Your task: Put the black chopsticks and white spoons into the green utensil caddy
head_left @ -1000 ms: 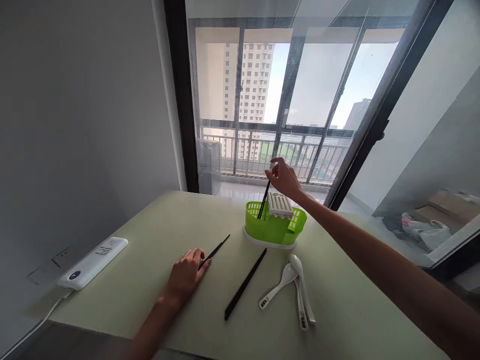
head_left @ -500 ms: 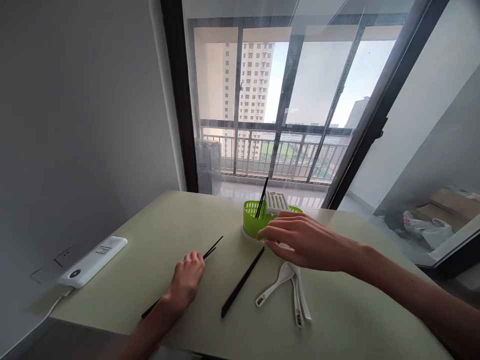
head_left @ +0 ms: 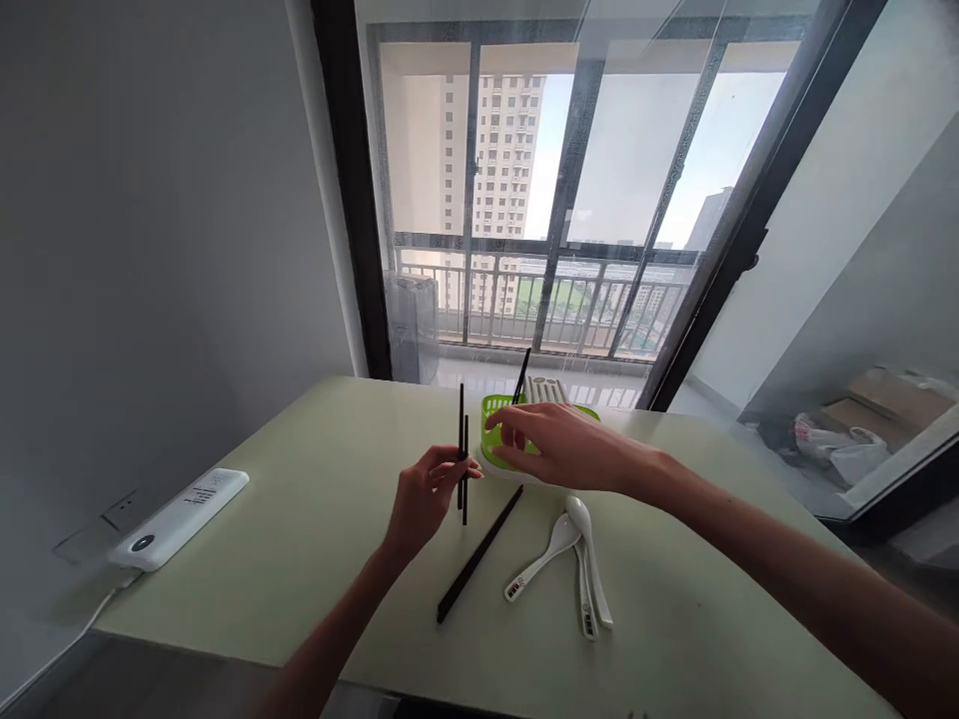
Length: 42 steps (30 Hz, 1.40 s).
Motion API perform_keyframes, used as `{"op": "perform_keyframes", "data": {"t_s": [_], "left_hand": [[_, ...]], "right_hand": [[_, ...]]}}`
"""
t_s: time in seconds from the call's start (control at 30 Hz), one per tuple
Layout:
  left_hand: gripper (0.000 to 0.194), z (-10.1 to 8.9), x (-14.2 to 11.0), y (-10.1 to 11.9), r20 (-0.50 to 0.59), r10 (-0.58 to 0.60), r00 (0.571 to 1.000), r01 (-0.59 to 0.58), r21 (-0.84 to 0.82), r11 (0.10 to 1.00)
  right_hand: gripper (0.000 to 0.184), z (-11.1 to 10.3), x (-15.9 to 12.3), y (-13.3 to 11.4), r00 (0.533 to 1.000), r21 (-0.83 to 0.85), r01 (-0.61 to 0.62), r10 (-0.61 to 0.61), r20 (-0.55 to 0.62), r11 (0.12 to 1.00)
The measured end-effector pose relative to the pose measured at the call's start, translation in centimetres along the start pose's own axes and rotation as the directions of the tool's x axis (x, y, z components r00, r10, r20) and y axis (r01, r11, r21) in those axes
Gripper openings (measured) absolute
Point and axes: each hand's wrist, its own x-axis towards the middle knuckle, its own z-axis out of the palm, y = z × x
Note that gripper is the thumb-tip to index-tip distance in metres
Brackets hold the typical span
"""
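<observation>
My left hand (head_left: pixel 425 496) is closed on two black chopsticks (head_left: pixel 463 449) and holds them upright above the table. My right hand (head_left: pixel 558 447) hovers just to their right with its fingers stretched toward them, holding nothing. Behind it stands a green slotted cutlery holder (head_left: pixel 495 406) with a white insert (head_left: pixel 545 388) and one black chopstick (head_left: pixel 520 376) leaning in it. Another pair of black chopsticks (head_left: pixel 478 555) lies flat on the pale green table (head_left: pixel 315 519). Three white spoons (head_left: pixel 576 564) lie to their right.
A white power strip (head_left: pixel 180 517) sits at the table's left edge with its cable going down. A wall socket (head_left: pixel 124 509) is beside it. Large glass doors (head_left: pixel 569 200) and a balcony rail stand beyond the table's far edge. Bags lie on the floor at right.
My left hand lifted two chopsticks off the table and stood them upright. My right hand left the chopstick in the holder and came down toward the left hand.
</observation>
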Motion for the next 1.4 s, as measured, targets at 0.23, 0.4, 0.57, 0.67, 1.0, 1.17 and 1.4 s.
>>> {"op": "perform_keyframes", "data": {"t_s": [0.23,0.4,0.57,0.67,1.0,1.17,1.4], "left_hand": [[0.024,1.7,0.0,-2.8,-0.033,-0.012,0.999,0.012,-0.014,1.000],[0.023,1.9,-0.3,-4.5,0.025,-0.041,0.999,0.041,-0.004,0.999],[0.019,2.5,-0.6,-5.6,0.044,-0.046,0.998,0.047,-0.020,0.999],[0.019,2.8,-0.5,-5.9,0.040,-0.103,0.994,0.107,-0.114,0.988],[0.027,2.2,-0.8,-6.6,0.135,-0.252,0.958,0.270,-0.144,0.952],[0.025,2.0,-1.0,-7.6,0.154,-0.225,0.962,0.234,-0.042,0.971],[0.022,2.2,-1.3,-8.8,0.188,-0.132,0.973,0.122,0.062,0.991]], "right_hand": [[0.031,3.0,2.1,0.3,0.999,0.068,-0.052,0.051,0.020,0.996],[0.028,4.1,2.7,1.5,0.993,0.163,-0.073,0.086,-0.077,0.984],[0.025,3.9,2.7,2.2,0.979,0.225,-0.096,0.133,-0.153,0.970],[0.021,3.5,2.6,2.0,0.971,0.277,-0.109,0.162,-0.175,0.955],[0.027,3.9,1.8,1.6,0.960,0.263,-0.069,0.135,-0.244,0.962],[0.029,3.7,1.5,1.7,0.958,0.270,-0.071,0.141,-0.249,0.960],[0.036,3.3,1.6,2.7,0.955,0.290,-0.121,0.191,-0.227,0.949]]}}
